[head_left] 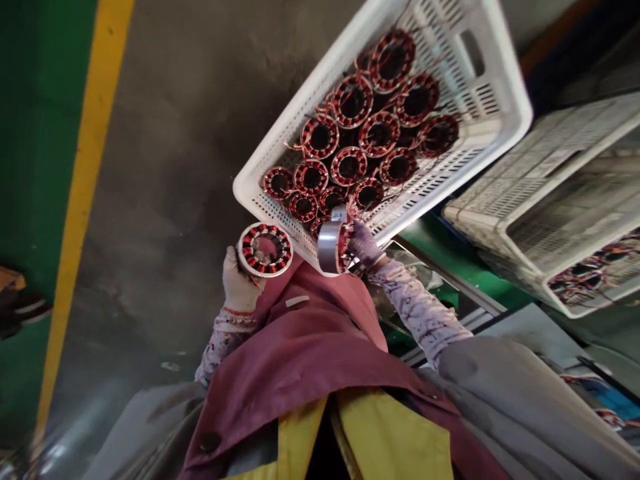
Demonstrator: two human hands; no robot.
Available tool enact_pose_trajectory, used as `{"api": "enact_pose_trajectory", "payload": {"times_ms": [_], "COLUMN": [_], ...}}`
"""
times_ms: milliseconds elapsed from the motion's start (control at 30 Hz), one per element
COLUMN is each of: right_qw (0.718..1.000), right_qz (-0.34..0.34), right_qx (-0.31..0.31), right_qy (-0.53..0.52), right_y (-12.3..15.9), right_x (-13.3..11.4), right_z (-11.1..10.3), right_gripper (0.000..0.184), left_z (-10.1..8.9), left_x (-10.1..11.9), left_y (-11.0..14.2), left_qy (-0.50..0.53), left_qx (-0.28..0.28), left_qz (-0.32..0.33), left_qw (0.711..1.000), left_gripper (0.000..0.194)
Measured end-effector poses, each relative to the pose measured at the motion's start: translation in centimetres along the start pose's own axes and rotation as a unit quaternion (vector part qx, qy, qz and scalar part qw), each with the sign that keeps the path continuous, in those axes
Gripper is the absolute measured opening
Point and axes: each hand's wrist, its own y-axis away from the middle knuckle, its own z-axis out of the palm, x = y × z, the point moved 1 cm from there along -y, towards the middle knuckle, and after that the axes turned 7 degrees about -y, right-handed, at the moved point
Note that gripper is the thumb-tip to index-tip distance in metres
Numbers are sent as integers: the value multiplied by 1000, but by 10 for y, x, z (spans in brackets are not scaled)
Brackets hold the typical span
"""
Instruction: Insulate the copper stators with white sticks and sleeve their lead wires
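My left hand (241,285), in a pale glove, grips a ring-shaped motor stator (286,257) with red copper windings; its open face is turned up toward me. My right hand (367,245), also gloved, is closed on a second stator (329,247) tilted on its side, its smooth silver outer wall facing left. This one is over the near end of a white plastic crate (280,223). Inside the crate, several more stators (349,166) lie in rows with loose lead wires. The right fingertips are partly hidden behind the windings.
At the right, stacked pale crates (520,227) hold more wound parts (595,267). A metal-edged table (535,333) stands near my right arm. The grey floor (165,167) runs along the left, bordered by a yellow line (83,200) and green floor.
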Motion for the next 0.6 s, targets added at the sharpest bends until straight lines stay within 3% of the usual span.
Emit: {"api": "enact_pose_trajectory", "payload": {"times_ms": [133, 200, 300, 367, 433, 533, 567, 600], "right_qw": [982, 951, 885, 865, 863, 868, 871, 873], "right_qz": [61, 56, -2, -15, -1, -2, -9, -17], "right_qx": [-51, -60, -82, -89, -83, -73, -74, -76], "right_qy": [174, 298, 458, 493, 498, 491, 486, 481], "right_y": [-33, -48, -73, -88, -99, -106, -107, -107], "right_x": [-1, 2, 14, 26, 39, 54, 57, 59], "right_z": [13, 15, 22, 30, 38, 45, 46, 46], "right_gripper": [57, 54, 48, 45, 46, 49, 50, 50], "left_z": [-15, -20, -21, -16, -7, 14, 23, 34], "left_x": [-1, -5, -9, -7, 0, 9, 9, 7], "left_y": [-14, -18, -19, -18, -15, -13, -15, -17], "left_qy": [-3, -12, -50, -117, -197, -344, -418, -506], "left_qx": [-4, -2, -16, -47, -87, -161, -175, -185], "left_qz": [30, 55, 107, 152, 178, 192, 207, 228], "left_qw": [1000, 998, 993, 980, 960, 905, 867, 811], "left_gripper": [43, 43, 44, 48, 47, 43, 43, 44]}}
